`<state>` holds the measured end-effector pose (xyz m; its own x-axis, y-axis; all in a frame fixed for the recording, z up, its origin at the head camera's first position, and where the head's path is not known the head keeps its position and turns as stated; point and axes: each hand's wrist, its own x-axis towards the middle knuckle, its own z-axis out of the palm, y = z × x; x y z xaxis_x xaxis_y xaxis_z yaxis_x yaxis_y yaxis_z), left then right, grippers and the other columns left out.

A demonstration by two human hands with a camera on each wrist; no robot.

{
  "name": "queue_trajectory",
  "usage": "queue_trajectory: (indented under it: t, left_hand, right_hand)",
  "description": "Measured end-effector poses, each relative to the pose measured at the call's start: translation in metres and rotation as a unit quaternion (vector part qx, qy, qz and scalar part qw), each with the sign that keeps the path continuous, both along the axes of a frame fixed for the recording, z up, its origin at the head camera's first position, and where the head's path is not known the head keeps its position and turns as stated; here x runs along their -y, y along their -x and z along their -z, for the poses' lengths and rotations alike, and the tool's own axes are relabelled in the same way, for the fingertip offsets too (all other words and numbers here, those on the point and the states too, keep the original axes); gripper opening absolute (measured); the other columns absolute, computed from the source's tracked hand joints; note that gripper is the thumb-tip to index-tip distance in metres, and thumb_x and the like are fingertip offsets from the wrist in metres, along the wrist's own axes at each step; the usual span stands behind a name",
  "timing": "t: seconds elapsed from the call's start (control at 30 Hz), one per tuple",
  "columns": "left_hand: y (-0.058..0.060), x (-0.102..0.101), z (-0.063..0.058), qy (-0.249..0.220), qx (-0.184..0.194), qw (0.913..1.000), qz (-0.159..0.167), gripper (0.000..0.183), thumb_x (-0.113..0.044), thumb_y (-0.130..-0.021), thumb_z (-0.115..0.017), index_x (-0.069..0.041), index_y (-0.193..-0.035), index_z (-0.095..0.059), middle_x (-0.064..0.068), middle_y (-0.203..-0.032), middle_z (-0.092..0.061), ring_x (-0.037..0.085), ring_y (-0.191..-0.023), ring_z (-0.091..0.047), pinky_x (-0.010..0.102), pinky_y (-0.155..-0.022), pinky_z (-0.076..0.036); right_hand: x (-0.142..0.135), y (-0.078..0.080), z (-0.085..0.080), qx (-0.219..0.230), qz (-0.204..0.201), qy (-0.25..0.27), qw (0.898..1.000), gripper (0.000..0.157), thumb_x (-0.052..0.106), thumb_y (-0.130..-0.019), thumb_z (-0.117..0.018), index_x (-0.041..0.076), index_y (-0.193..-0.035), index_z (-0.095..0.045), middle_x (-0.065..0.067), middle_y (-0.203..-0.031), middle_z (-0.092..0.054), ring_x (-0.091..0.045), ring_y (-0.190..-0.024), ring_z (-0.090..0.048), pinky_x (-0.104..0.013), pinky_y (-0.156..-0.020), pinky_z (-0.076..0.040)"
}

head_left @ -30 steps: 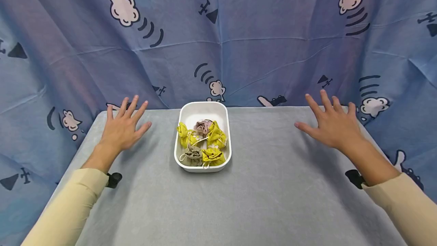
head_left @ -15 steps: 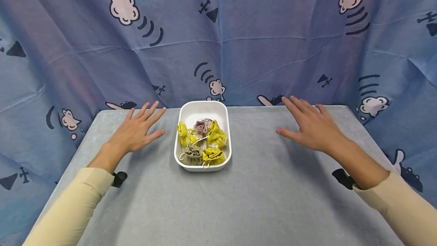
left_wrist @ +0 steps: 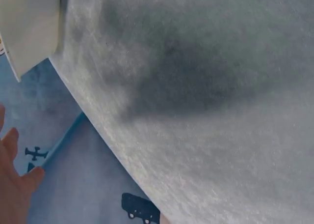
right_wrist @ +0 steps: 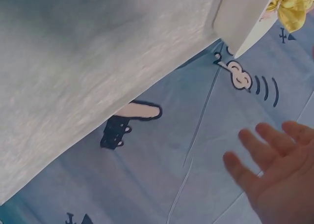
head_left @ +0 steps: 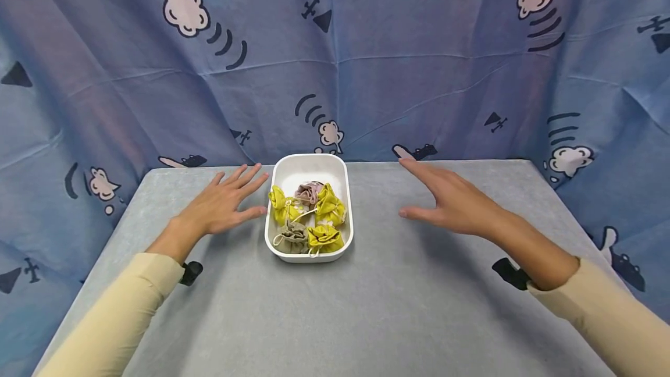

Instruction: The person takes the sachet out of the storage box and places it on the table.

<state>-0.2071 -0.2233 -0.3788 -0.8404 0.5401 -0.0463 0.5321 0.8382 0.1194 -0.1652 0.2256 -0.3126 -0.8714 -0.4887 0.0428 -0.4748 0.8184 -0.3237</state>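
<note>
A white rectangular tub (head_left: 335,170) stands near the far edge of the table, a little left of the middle. Several small drawstring pouches lie in it: yellow ones such as the front yellow pouch (head_left: 325,238), a grey-brown pouch (head_left: 293,238) and a pinkish pouch (head_left: 307,192) at the back. My left hand (head_left: 222,202) hovers just left of the tub, fingers spread and straight, thumb tip close to its wall. On the other side, my right hand (head_left: 455,199) is held over the table with straight fingers pointing at the tub, a gap between them. Both hands hold nothing.
The grey table (head_left: 356,319) runs toward me in front of the tub. A blue printed curtain (head_left: 398,63) hangs behind its far edge and along both sides. Dark wrist-worn devices, such as the right one (head_left: 510,274), sit below my sleeves.
Both hands have moved inward toward the tub, the right one farther and turning more onto its edge. The tub and pouches stay in place.
</note>
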Motion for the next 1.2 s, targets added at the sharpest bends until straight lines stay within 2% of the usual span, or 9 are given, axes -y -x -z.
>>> queue_trajectory:
  t: [0.1,0.17,0.37,0.53,0.7,0.93,1.2]
  left_hand:
    - [0.001,-0.003,0.002,-0.005,0.011,0.9999,0.006,0.083,-0.067,-0.096,-0.043,-0.023,-0.161,-0.017,0.005,-0.167,-0.009,0.035,-0.152,-0.009,0.065,-0.116,-0.006]
    - [0.001,-0.004,0.002,-0.009,0.014,0.9998,0.009,0.083,-0.066,-0.096,-0.045,-0.023,-0.161,-0.017,0.006,-0.167,-0.011,0.036,-0.152,-0.01,0.065,-0.116,-0.007]
    - [0.002,-0.01,0.004,-0.002,0.017,0.9997,0.018,0.085,-0.066,-0.095,-0.047,-0.023,-0.161,-0.016,0.005,-0.166,-0.014,0.036,-0.151,-0.013,0.066,-0.115,-0.009]
    - [0.004,-0.013,0.007,-0.005,0.028,0.9994,0.019,0.087,-0.068,-0.094,-0.047,-0.018,-0.16,-0.022,0.006,-0.166,-0.017,0.036,-0.151,-0.015,0.067,-0.115,-0.009]
    - [0.007,-0.014,0.009,0.004,0.019,0.9995,0.024,0.086,-0.069,-0.093,-0.048,-0.018,-0.159,-0.027,0.003,-0.165,-0.019,0.035,-0.15,-0.017,0.065,-0.115,-0.011]
    - [0.01,-0.012,0.012,0.004,0.004,0.9992,0.039,0.086,-0.07,-0.092,-0.048,-0.017,-0.158,-0.03,0.002,-0.164,-0.022,0.032,-0.151,-0.017,0.062,-0.117,-0.013]
    - [0.01,-0.012,0.013,0.003,0.01,0.9993,0.035,0.085,-0.069,-0.093,-0.048,-0.017,-0.158,-0.03,0.002,-0.164,-0.021,0.032,-0.151,-0.018,0.062,-0.116,-0.013]
  right_hand:
    - [0.006,-0.001,0.001,0.036,-0.02,0.028,0.999,0.094,0.051,-0.087,-0.073,0.018,-0.16,-0.024,-0.012,-0.159,-0.035,-0.035,-0.141,-0.039,-0.06,-0.108,-0.036]
    - [0.01,-0.001,0.002,0.049,-0.028,0.04,0.998,0.094,0.05,-0.086,-0.074,0.017,-0.159,-0.026,-0.011,-0.158,-0.036,-0.034,-0.141,-0.04,-0.059,-0.109,-0.036]
    - [0.023,-0.002,0.006,0.074,-0.045,0.064,0.994,0.093,0.048,-0.084,-0.078,0.021,-0.158,-0.029,-0.006,-0.157,-0.039,-0.029,-0.14,-0.041,-0.057,-0.108,-0.038]
    - [0.034,-0.004,0.01,0.093,-0.06,0.084,0.99,0.094,0.053,-0.081,-0.078,0.021,-0.157,-0.033,-0.003,-0.156,-0.041,-0.024,-0.141,-0.041,-0.055,-0.109,-0.038]
    - [0.044,-0.007,0.017,0.111,-0.072,0.109,0.985,0.092,0.053,-0.081,-0.078,0.024,-0.156,-0.034,-0.002,-0.152,-0.046,-0.023,-0.14,-0.042,-0.055,-0.108,-0.038]
    - [0.061,-0.01,0.03,0.115,-0.106,0.139,0.978,0.087,0.041,-0.081,-0.082,0.02,-0.154,-0.04,-0.002,-0.148,-0.052,-0.02,-0.137,-0.046,-0.052,-0.109,-0.039]
    - [0.085,-0.012,0.045,0.121,-0.152,0.177,0.965,0.08,0.023,-0.081,-0.084,0.009,-0.15,-0.045,-0.005,-0.139,-0.06,-0.02,-0.134,-0.05,-0.049,-0.111,-0.037]
